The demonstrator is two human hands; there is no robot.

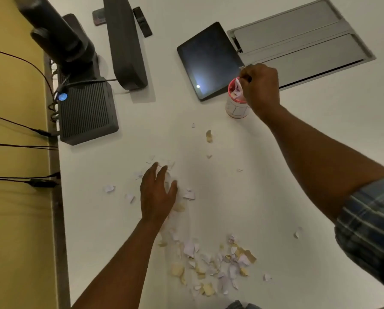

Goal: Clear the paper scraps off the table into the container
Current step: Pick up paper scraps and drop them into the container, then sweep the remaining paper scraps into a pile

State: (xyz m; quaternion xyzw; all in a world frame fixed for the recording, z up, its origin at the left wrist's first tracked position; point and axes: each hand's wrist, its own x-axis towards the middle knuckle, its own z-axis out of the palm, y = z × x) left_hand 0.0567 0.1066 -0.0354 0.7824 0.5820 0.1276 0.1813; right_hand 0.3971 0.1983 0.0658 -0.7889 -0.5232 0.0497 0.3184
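Observation:
Several white and tan paper scraps lie heaped near the front of the white table, with looser ones scattered toward the middle. A small white container with a red rim stands beside the tablet. My right hand hovers over its mouth, fingers pinched on paper scraps that poke into the opening. My left hand rests flat on the table with fingers spread, lying over a few white scraps.
A dark tablet lies just left of the container. A grey cable hatch is set into the table at the back right. A ribbed black box, monitor base and cables crowd the left edge.

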